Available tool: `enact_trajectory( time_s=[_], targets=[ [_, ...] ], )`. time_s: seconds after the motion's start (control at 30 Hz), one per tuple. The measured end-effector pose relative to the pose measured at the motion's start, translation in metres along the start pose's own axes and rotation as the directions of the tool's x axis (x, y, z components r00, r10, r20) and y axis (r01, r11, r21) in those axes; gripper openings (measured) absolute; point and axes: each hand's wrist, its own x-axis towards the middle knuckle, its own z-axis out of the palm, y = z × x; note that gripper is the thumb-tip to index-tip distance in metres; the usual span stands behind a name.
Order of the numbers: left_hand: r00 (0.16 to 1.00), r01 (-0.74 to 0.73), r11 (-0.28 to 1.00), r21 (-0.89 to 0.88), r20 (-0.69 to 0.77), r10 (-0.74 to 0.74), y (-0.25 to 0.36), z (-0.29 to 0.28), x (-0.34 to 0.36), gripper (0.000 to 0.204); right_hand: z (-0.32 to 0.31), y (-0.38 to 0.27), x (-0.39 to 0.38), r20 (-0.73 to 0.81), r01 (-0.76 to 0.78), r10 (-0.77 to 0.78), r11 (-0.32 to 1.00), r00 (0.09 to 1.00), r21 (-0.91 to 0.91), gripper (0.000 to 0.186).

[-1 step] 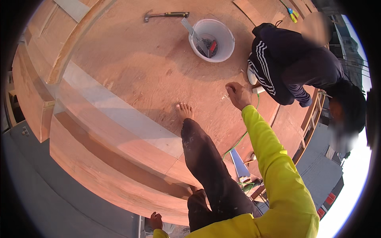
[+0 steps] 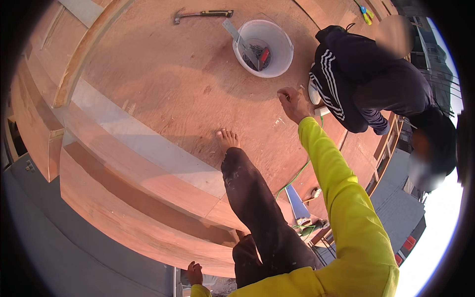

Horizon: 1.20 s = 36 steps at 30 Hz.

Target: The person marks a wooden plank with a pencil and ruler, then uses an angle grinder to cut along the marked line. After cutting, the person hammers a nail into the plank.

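My right hand (image 2: 296, 105) is stretched forward over the plywood floor (image 2: 183, 104), fingers curled in. Whether anything small is in it, I cannot see. It is nearest to a white bucket (image 2: 286, 57) and another person's shoe. Low in the head view, my left hand (image 2: 194, 273) hangs beside the outer edge of a curved plywood step (image 2: 148, 237), its fingers loosely bent and apart, with nothing visible in them. The bucket holds many nails (image 2: 247, 63), a red-handled tool (image 2: 264, 55) and a metal square (image 2: 230, 30). One bare foot (image 2: 228, 139) of mine stands on the plywood.
A claw hammer (image 2: 205, 14) lies beyond the bucket. At right a person in dark clothes (image 2: 391, 89) crouches close by. A handsaw (image 2: 297, 203) and a green cable (image 2: 298, 173) lie near my right arm. Raised curved plywood (image 2: 91, 49) stands at left; grey surface (image 2: 74, 237) lies below.
The view has shifted slightly. My right hand has moved a little forward and to the left; my left hand has hardly moved.
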Motion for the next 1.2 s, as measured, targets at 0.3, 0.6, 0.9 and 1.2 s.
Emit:
enact_trajectory(
  time_s=[0.3,0.6,0.9,1.2],
  targets=[
    [0.993,0.077,0.996,-0.054,0.094,-0.072,0.246,0.055,-0.005,0.045,0.075,0.032,0.276,0.15,0.067,0.004,0.885,0.989,-0.462,0.027],
    [0.986,0.098,0.995,-0.006,-0.138,-0.098,0.271,0.001,0.018,0.047,0.107,0.076,0.313,0.289,0.189,0.017,0.72,0.957,-0.668,0.03],
    [0.897,-0.391,0.915,-0.101,-0.261,0.355,0.503,-0.013,0.056,0.033,0.046,-0.067,0.194,0.058,-0.246,0.261,0.78,0.964,0.575,0.02],
    [0.001,-0.981,-0.013,0.193,0.075,0.997,0.846,0.036,-0.012,0.036,0.006,-0.34,0.15,0.653,-0.672,0.197,0.373,0.731,0.64,0.05]
  ],
)
